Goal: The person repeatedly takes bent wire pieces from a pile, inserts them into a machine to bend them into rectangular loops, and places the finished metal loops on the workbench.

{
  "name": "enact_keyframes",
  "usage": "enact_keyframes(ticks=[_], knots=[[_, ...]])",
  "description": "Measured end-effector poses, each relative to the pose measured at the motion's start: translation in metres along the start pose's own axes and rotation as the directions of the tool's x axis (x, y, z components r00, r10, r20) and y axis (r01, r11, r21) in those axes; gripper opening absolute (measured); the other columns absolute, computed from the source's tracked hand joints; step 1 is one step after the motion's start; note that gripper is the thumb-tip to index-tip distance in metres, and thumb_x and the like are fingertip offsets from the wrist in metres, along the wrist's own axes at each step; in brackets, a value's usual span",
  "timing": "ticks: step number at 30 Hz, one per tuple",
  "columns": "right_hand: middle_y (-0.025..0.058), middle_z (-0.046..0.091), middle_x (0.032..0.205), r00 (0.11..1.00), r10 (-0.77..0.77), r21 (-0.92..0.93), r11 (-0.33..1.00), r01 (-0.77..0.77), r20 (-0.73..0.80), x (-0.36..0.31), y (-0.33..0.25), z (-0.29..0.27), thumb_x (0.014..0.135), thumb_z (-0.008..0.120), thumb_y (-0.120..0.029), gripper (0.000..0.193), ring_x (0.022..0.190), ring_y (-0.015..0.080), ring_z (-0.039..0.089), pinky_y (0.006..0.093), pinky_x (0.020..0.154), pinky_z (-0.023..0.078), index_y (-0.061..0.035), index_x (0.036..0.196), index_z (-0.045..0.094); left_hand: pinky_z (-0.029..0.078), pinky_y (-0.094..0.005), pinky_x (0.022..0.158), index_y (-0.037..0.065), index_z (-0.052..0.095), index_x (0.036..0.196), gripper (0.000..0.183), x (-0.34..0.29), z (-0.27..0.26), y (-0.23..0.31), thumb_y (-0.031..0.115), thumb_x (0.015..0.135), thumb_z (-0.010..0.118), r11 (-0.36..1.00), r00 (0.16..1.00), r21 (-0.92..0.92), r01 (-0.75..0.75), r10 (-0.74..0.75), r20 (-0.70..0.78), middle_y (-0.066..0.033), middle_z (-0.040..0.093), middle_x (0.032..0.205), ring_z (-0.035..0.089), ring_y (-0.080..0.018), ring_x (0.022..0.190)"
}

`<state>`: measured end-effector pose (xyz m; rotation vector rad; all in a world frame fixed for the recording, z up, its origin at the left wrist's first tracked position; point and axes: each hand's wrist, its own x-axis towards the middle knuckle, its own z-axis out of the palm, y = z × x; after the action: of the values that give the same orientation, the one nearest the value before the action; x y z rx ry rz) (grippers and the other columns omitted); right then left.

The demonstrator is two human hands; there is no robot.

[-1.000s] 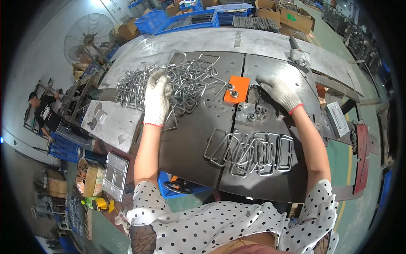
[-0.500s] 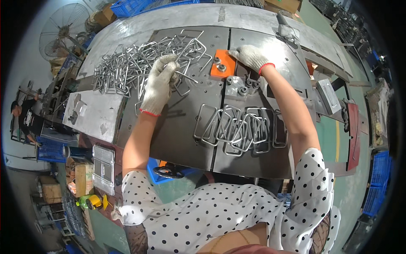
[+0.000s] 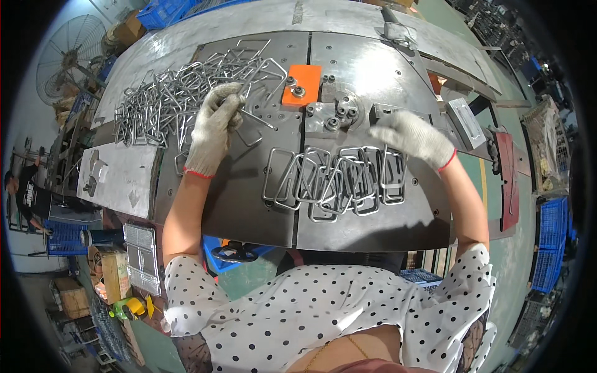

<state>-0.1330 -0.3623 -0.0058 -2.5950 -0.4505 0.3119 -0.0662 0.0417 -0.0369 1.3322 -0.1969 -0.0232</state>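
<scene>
My left hand (image 3: 216, 127), in a white knitted glove with a red cuff, is closed on a bent wire frame (image 3: 258, 119) at the edge of a tangled heap of similar frames (image 3: 165, 102). My right hand (image 3: 415, 138), gloved alike, hovers palm down with fingers stretched leftward. Nothing shows in it, though its underside is hidden. Just below its fingertips lies the rightmost wire frame (image 3: 403, 180) of an overlapping row (image 3: 329, 186). Left of that hand sits a steel bending fixture (image 3: 323, 119) with bolt heads, beside a bolted orange block (image 3: 303, 85).
The steel worktable (image 3: 249, 214) has a seam down its middle. A metal block (image 3: 465, 123) stands off its right side. Blue crates (image 3: 163, 13) are at the far edge, a black handwheel (image 3: 234, 252) below the near edge. Another person (image 3: 34, 196) is at far left.
My right hand has left the orange block and moved right and nearer, above the right end of the row. My left hand keeps its wire frame. The whole view has shifted slightly.
</scene>
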Motion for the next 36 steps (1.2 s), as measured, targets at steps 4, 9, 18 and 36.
enact_keyframes(ticks=[4,9,18,36], knots=[[0.0205,0.072,0.098,0.946,-0.223,-0.368,0.921,0.126,-0.234,-0.003,-0.009,0.01,0.105,0.06,-0.045,0.044,0.092,0.0431,0.069,0.0494,0.083,0.055,-0.0022,0.106,0.072,0.044,-0.023,0.065,0.002,0.062,0.13,0.027,0.001,0.014,0.003,0.01,0.105,0.064,1.0,0.998,0.02,0.022,-0.023,0.056,-0.0028,0.067,0.097,0.053,-0.0054,0.072],[0.016,0.073,0.106,0.87,-0.228,0.054,0.959,0.278,-0.438,0.034,-0.016,-0.004,0.107,0.061,-0.04,0.041,0.089,0.0349,0.071,0.0444,0.082,0.056,-0.0019,0.117,0.071,0.041,-0.0206,0.062,0.005,0.062,0.131,0.028,-0.002,0.061,0.017,0.014,0.105,0.061,0.976,0.985,0.216,-0.013,-0.024,0.168,-0.0032,0.069,0.097,0.053,-0.0054,0.071],[0.0063,0.074,0.101,0.959,-0.103,0.534,0.812,0.234,-0.263,0.07,-0.032,0.003,0.109,0.061,-0.032,0.038,0.085,0.0177,0.068,0.0345,0.08,0.056,0.0003,0.126,0.068,0.038,-0.0205,0.062,0.005,0.062,0.13,0.026,-0.007,0.077,0.004,0.015,0.106,0.061,0.978,0.966,0.201,0.05,-0.099,0.237,-0.0005,0.067,0.093,0.05,-0.0037,0.07],[0.0211,0.069,0.094,0.958,-0.275,-0.18,0.949,0.259,-0.075,-0.027,-0.01,-0.02,0.086,0.066,-0.011,0.021,0.091,0.0395,0.069,0.0483,0.082,0.055,-0.0018,0.105,0.068,0.034,-0.0186,0.058,0.003,0.064,0.13,0.032,0.013,0.033,0.03,0.024,0.106,0.063,0.981,0.999,0.193,0.032,-0.037,0.026,0.0027,0.061,0.093,0.044,-0.0012,0.066]])
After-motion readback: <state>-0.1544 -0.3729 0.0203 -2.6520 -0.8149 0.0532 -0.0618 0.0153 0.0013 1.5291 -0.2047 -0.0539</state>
